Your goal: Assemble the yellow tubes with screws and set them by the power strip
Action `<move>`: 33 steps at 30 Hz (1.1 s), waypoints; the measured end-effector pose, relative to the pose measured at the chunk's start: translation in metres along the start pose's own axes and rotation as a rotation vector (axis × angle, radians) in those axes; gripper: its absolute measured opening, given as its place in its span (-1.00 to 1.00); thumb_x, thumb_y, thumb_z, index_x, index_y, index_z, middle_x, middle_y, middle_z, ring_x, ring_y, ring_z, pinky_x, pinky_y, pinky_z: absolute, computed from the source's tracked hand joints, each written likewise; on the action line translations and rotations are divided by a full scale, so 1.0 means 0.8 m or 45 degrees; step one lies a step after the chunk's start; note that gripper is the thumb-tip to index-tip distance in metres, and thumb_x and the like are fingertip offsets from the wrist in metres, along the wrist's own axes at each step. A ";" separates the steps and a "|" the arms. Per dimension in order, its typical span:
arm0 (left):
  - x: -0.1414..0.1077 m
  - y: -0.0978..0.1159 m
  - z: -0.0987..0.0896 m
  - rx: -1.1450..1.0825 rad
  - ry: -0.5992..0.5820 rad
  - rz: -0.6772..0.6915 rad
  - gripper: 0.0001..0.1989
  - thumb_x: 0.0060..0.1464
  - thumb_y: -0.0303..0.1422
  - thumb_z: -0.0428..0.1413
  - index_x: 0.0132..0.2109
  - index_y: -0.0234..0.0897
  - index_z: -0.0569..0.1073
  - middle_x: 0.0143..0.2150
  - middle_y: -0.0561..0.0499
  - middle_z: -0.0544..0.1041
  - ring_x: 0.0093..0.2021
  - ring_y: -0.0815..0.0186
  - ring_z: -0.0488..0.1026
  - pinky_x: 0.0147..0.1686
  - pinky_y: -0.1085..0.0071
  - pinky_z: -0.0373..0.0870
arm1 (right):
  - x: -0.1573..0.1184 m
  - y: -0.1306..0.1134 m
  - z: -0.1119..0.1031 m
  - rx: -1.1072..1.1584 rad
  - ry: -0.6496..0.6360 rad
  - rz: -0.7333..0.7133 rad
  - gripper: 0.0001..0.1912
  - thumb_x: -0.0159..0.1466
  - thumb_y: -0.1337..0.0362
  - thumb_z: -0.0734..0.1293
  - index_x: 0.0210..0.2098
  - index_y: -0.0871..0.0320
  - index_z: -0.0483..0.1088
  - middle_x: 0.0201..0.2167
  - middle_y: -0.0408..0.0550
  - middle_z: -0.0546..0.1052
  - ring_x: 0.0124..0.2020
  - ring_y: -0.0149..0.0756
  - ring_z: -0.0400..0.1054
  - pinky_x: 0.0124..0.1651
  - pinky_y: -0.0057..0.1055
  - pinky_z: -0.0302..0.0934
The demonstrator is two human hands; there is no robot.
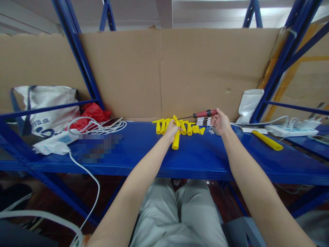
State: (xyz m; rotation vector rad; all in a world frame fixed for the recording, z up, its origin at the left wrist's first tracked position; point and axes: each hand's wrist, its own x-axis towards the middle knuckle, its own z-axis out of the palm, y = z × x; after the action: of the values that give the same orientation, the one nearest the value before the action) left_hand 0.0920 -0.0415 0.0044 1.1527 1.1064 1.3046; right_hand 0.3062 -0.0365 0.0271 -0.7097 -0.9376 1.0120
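Note:
My left hand (172, 131) is closed round a yellow tube-shaped piece (175, 141), whose round end points toward me above the blue shelf (144, 154). My right hand (220, 121) grips the end of a screwdriver (205, 113) with a red and black handle. The screwdriver's shaft points left, its tip near the upper part of the yellow piece. Behind my left hand several more yellow pieces (158, 127) stand in a row. Small yellow flat parts (202, 130), white-and-black strips (204, 121) and tiny scattered bits (211, 131) lie between my hands.
At the left are a white bag (51, 109), a red plastic bag (95, 114), coiled white cable and a power strip (64, 138). On the right lie a long yellow tube (267, 140), a white pouch (250, 105) and another power strip (291, 130). Cardboard (192, 68) stands behind.

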 end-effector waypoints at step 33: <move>0.001 -0.001 -0.001 0.034 -0.030 0.008 -0.36 -0.09 -0.67 0.02 0.16 -0.23 0.18 -0.02 -0.12 0.46 -0.38 0.35 0.52 -0.66 0.58 0.23 | -0.011 -0.007 0.010 0.030 0.007 -0.026 -0.67 0.12 -0.02 0.36 -0.43 0.11 0.28 -0.74 -0.30 0.25 -0.76 -0.56 0.09 -0.74 -0.61 -0.02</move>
State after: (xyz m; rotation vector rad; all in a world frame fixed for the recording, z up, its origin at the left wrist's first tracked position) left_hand 0.0916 -0.0404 0.0036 1.1890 1.1066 1.2814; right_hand 0.2995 -0.0467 0.0327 -0.6811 -0.9252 1.0011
